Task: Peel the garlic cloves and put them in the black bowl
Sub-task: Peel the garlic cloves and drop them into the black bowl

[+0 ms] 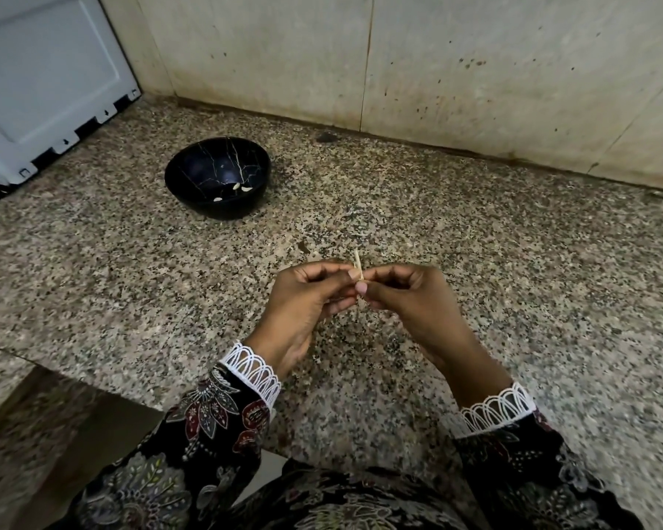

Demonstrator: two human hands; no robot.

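Fingers of the left hand (307, 296) and right hand (406, 300) pinch one garlic clove (358, 271) between them. Beyond the fingers, leftward, the black bowl (192, 185) sits unobstructed on the speckled bench (513, 242).

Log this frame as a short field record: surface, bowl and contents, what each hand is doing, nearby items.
surface: speckled granite counter, tiled wall behind
bowl: black bowl with pale veining, upright, far left of the hands
bowl contents: three peeled cloves visible near its right side
left hand: left hand pinching a garlic clove
right hand: right hand pinching the same clove, thumb on its skin
clove state: skin partly on, a strip sticking up
nearby: white appliance at far left
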